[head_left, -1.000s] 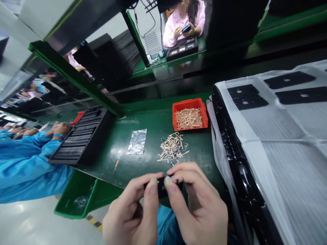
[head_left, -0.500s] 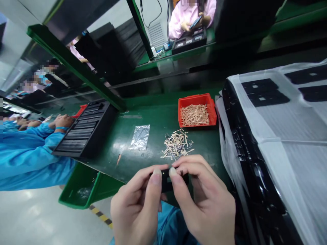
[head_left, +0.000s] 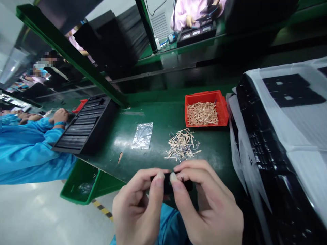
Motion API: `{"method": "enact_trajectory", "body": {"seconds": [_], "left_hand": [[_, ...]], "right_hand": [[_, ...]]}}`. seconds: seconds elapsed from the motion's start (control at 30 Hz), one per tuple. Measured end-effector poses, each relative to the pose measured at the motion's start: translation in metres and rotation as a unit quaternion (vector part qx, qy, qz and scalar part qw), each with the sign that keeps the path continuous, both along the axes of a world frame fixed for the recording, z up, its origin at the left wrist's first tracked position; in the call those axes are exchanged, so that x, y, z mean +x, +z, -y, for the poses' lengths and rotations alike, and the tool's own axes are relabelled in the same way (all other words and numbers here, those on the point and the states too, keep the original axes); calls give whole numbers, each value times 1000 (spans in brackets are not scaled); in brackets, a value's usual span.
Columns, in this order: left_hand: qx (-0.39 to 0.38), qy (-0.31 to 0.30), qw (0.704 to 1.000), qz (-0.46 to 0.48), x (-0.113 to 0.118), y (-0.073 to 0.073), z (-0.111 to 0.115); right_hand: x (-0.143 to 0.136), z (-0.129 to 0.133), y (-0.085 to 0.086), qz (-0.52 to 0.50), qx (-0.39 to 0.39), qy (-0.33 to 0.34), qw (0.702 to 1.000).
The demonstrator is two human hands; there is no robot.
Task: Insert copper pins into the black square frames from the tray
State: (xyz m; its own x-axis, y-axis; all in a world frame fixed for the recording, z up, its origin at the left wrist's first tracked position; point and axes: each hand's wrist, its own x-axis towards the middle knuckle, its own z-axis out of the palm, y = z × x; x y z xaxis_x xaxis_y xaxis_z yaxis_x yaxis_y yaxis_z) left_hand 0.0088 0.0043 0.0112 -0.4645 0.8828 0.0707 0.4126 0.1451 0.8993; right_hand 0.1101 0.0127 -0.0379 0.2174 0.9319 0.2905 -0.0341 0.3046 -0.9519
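Note:
Both hands meet at the bottom middle around a small flat black part, mostly covered by the fingers. My left hand pinches its left side between thumb and fingers. On the other side my right hand is closed on the same part, its thumb pressing on the face. A tiny dark piece shows by the right index finger; whether it is held or stuck there I cannot tell. Just beyond the fingertips lies a loose pile of small tan strips on the green table.
A red bin holds many tan strips. A clear plastic bag lies left of the pile. Black trays wrapped in white sheets stand at right, a black slotted tray at left. Below is a green bin. A blue-sleeved co-worker sits left.
The view has shifted slightly, so the bin and pile sit farther right. Both hands keep their grip on the black part. Across the table, the pink-sleeved person's hands have moved apart.

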Motion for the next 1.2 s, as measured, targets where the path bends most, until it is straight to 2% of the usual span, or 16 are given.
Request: {"method": "enact_trajectory", "body": {"seconds": [0.23,0.37,0.5,0.67,0.83,0.93,1.07,1.13,1.2], "left_hand": [[-4,-54,999,8,-15,-5,-3],[7,-23,999,33,-15,-6,-6],[5,-38,999,19,-15,-7,-8],[8,1,1000,24,-12,-8,-7],[32,32,998,35,-13,-6,-10],[30,37,997,62,-16,-3,-10],[20,-19,988,151,-14,1,-10],[18,-52,979,194,-11,4,-9],[26,-58,973,220,-8,7,-7]], "right_hand": [[-9,-1,1,-1,-17,-8,1000],[-10,-2,0,-4,-22,-14,1000],[-10,-4,1,-1,-17,-16,1000],[-12,-3,-2,2,-22,-21,1000],[-12,-6,-7,-62,-6,-50,997],[-3,-11,-5,-31,-17,-26,999],[7,-15,0,3,-49,28,998],[10,-14,2,-7,-63,31,998],[12,-11,2,-22,-70,32,997]]}}
